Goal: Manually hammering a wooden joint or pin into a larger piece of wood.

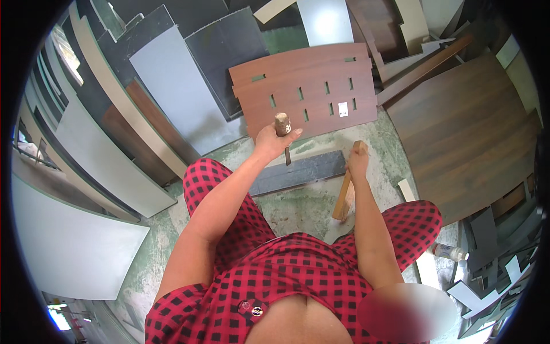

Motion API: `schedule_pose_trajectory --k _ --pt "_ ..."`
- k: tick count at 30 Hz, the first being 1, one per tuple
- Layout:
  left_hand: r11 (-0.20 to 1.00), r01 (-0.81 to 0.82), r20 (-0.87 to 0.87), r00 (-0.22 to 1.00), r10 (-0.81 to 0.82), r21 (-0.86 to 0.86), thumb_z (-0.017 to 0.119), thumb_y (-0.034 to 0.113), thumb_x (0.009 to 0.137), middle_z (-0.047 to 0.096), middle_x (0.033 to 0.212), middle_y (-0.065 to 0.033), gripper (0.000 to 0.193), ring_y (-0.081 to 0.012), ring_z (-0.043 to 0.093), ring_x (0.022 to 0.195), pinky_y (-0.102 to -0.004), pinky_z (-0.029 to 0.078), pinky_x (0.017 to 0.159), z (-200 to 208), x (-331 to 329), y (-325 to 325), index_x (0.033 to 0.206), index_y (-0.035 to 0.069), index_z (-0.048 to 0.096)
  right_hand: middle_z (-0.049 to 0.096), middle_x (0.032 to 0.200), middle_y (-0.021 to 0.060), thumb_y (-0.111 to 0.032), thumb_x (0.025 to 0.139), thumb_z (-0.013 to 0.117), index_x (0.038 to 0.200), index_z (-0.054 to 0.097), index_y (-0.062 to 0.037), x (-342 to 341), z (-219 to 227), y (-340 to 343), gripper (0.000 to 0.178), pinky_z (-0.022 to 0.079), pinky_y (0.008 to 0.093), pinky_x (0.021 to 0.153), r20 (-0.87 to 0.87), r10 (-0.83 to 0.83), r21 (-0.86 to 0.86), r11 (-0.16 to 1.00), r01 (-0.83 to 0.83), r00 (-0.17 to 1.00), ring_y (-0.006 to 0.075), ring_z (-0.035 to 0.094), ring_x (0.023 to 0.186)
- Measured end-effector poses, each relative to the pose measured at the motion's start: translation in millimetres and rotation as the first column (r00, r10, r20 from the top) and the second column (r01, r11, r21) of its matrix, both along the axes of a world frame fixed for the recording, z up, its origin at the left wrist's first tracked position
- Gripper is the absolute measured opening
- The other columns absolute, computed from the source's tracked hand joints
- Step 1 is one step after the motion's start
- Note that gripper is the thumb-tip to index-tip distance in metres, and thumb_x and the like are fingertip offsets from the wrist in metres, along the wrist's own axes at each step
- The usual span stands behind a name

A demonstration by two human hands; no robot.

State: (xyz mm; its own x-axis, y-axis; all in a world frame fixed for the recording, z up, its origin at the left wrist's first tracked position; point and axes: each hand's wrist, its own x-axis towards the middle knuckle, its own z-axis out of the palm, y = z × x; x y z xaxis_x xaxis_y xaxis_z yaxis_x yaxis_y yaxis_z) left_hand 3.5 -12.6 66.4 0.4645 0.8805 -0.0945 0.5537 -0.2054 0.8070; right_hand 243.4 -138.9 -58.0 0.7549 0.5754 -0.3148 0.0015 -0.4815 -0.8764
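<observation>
My left hand [268,142] is closed around the wooden handle of a chisel [281,122], thumb stretched out to the side. The narrow metal blade points down toward a long dark grey board [309,171] on the floor; whether its tip touches the board I cannot tell. My right hand [358,163] grips a light wooden bar [344,202] near its far end, just past the board's right end. The bar's near end slants down toward the floor between my knees.
A reddish-brown slotted panel [309,89] leans just beyond my hands. Curved boards [114,155] stand on the left, and a large brown panel [467,137] is on the right. Near my right knee lies a bottle [450,252], beside a heap of offcuts [487,292].
</observation>
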Motion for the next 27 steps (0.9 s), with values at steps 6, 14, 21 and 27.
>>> schedule_pose_trajectory --k 6,14,21,27 --pt "0.998 -0.011 -0.077 0.997 0.006 -0.065 0.077 0.051 0.067 0.068 0.082 -0.0150 0.057 -0.0267 0.067 0.082 -0.0377 0.050 0.075 -47.4 -27.9 16.9 0.088 -0.001 0.067 0.065 0.087 0.0218 -0.045 0.066 0.077 0.111 0.054 0.0023 5.7 -63.0 -59.7 0.069 0.053 0.0439 0.051 0.065 0.299 -0.654 0.734 -0.186 0.952 0.0306 0.067 0.063" --pt "0.990 -0.018 -0.099 0.995 0.004 -0.142 0.082 0.036 0.064 0.068 0.083 -0.0152 0.048 -0.0273 0.066 0.082 -0.0366 0.050 0.075 -88.7 -14.1 25.1 0.090 0.000 0.066 0.063 0.107 0.0220 -0.045 0.055 0.086 0.122 0.039 0.0041 -26.1 -75.3 -83.8 0.096 0.057 0.0409 0.057 -0.013 0.406 -0.760 0.590 -0.273 0.914 0.0314 0.068 0.085" --pt "0.997 0.003 -0.109 0.994 -0.012 -0.079 0.081 0.033 0.063 0.068 0.086 -0.0166 0.046 -0.0295 0.066 0.082 -0.0383 0.049 0.075 -77.0 -3.6 19.0 0.092 0.001 0.065 0.062 0.109 0.0221 -0.031 0.057 0.088 0.123 0.037 0.0019 -28.6 -72.4 -81.2 0.090 0.058 0.0428 0.062 -0.085 0.309 -0.734 0.624 -0.269 0.947 0.0330 0.066 0.093" --pt "0.993 0.056 -0.184 0.980 -0.074 -0.106 0.080 0.032 0.063 0.068 0.082 -0.0164 0.042 -0.0300 0.066 0.079 -0.0387 0.050 0.074 -68.2 -3.0 17.6 0.087 0.001 0.066 0.064 0.100 0.0194 -0.022 0.060 0.085 0.112 0.049 0.0022 -16.4 -77.1 -85.7 0.067 0.057 0.0428 0.057 -0.177 0.229 -0.657 0.696 -0.288 0.957 0.0310 0.067 0.085"
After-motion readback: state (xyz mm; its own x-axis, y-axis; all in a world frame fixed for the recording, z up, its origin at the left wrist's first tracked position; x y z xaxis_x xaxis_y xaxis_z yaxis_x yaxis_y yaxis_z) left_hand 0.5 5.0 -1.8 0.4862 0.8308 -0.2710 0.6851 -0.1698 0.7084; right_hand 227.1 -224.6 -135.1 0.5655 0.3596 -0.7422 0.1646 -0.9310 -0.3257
